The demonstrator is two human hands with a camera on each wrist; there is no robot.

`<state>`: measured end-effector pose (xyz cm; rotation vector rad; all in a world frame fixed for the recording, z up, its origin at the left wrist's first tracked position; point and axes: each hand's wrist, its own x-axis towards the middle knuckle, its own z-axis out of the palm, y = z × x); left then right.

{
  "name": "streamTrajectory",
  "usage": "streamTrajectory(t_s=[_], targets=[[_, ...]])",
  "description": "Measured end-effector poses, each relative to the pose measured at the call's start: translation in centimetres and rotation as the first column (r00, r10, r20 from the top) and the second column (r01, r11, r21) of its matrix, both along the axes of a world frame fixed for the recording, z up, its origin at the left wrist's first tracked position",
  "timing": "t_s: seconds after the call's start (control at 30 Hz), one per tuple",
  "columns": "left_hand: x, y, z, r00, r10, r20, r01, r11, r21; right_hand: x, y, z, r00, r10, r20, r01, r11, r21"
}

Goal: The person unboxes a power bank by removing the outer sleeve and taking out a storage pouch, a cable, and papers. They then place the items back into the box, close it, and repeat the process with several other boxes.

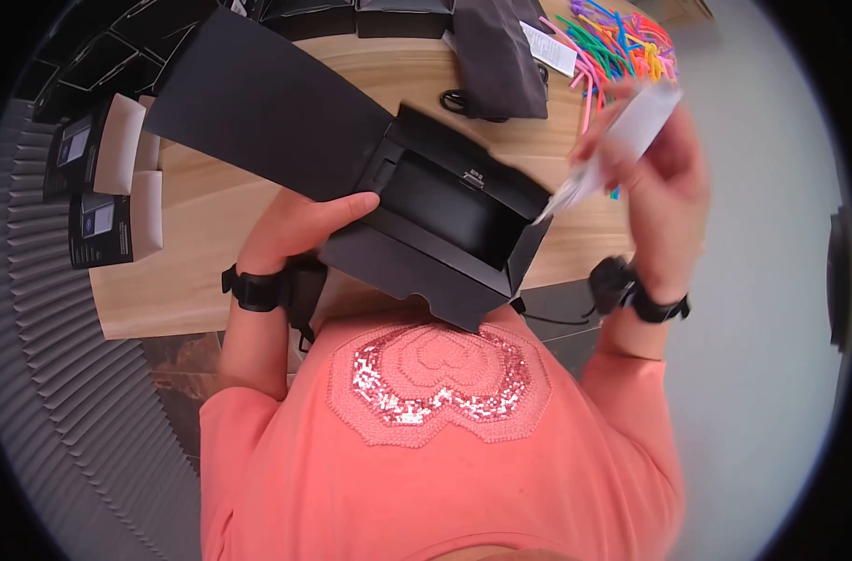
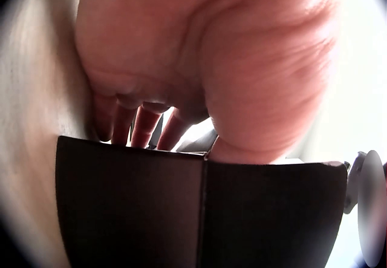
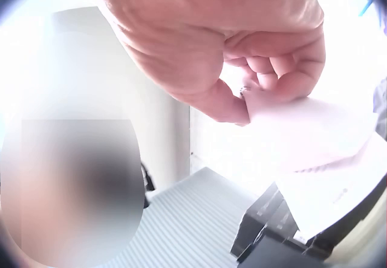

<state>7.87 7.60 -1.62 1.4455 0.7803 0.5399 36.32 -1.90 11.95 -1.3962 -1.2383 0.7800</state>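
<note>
An open black box (image 1: 445,220) is tilted above the table's near edge, its long lid flap (image 1: 272,107) raised to the upper left. My left hand (image 1: 300,224) holds the box at its left side, thumb over the edge; in the left wrist view the hand (image 2: 205,68) curls round the dark box (image 2: 133,201). To the right of the box, my right hand (image 1: 664,187) pinches folded white paper (image 1: 641,122), blurred in the head view. The right wrist view shows thumb and fingers of that hand (image 3: 242,50) gripping the paper (image 3: 308,129).
Black boxes (image 1: 108,56) stand at the back left, with two printed boxes (image 1: 103,229) at the table's left edge. A dark grey pouch (image 1: 501,65) and black cable (image 1: 454,100) lie behind the open box. Colourful pipe-like sticks (image 1: 622,47) are piled at the back right of the wooden table (image 1: 183,299).
</note>
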Motion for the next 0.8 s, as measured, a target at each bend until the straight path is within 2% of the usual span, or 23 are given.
streamTrajectory(t_s=[0.03,0.13,0.17,0.2,0.23,0.3,0.37,0.4,0.5,0.57,0.63,0.7,0.77,0.8], targets=[[0.0,0.2,0.1,1.000,-0.009,-0.002,0.009,1.000,-0.005,1.9,1.1,0.9,0.999,-0.037,0.037,0.037,0.999,-0.004],[-0.1,0.3,-0.1,1.000,-0.014,0.019,0.014,1.000,0.023,6.5,5.9,-1.2,0.996,-0.081,0.044,0.082,0.996,-0.037],[-0.1,0.2,-0.1,0.999,-0.027,0.018,0.027,0.999,0.037,7.3,7.6,-2.0,0.984,-0.094,0.152,0.108,0.990,-0.090],[-0.1,0.1,-0.1,0.999,-0.009,0.031,0.010,1.000,-0.018,8.3,9.5,-3.8,0.984,-0.067,0.165,0.086,0.990,-0.113],[-0.1,0.1,-0.1,0.999,0.009,0.042,-0.006,0.997,-0.072,8.7,11.2,-5.2,0.992,-0.035,0.124,0.048,0.994,-0.103],[-0.1,0.1,0.0,0.999,-0.012,0.047,0.014,0.999,-0.038,10.3,14.1,-8.4,0.986,0.005,0.168,0.033,0.974,-0.224],[-0.2,0.0,0.2,1.000,0.004,-0.007,-0.004,0.999,-0.049,9.3,14.5,-9.1,0.983,-0.032,0.181,0.083,0.957,-0.279],[-0.2,0.0,0.3,1.000,0.014,-0.015,-0.015,0.998,-0.054,9.4,14.4,-9.3,0.976,-0.039,0.212,0.093,0.963,-0.252],[-0.1,-0.1,0.4,1.000,0.019,-0.022,-0.020,0.998,-0.062,9.5,12.8,-8.4,0.964,-0.057,0.260,0.119,0.966,-0.230],[-0.3,0.0,0.3,1.000,0.008,-0.023,-0.011,0.996,-0.094,9.1,10.2,-7.1,0.937,0.000,0.348,0.031,0.996,-0.085],[-0.2,0.3,0.2,1.000,-0.006,-0.025,0.003,0.994,-0.109,7.8,6.0,-4.2,0.917,0.216,0.335,-0.136,0.960,-0.245],[-0.2,0.0,0.0,1.000,0.013,-0.024,-0.012,0.999,0.041,6.7,1.6,-3.4,0.884,0.370,0.288,-0.294,0.916,-0.273],[-0.1,0.0,0.2,0.999,0.016,-0.033,-0.014,0.998,0.060,5.4,-1.6,-3.5,0.816,0.482,0.319,-0.350,0.851,-0.392],[-0.2,0.0,0.5,0.999,0.012,-0.053,-0.011,1.000,0.017,4.6,-2.5,-4.3,0.818,0.477,0.322,-0.348,0.856,-0.384]])
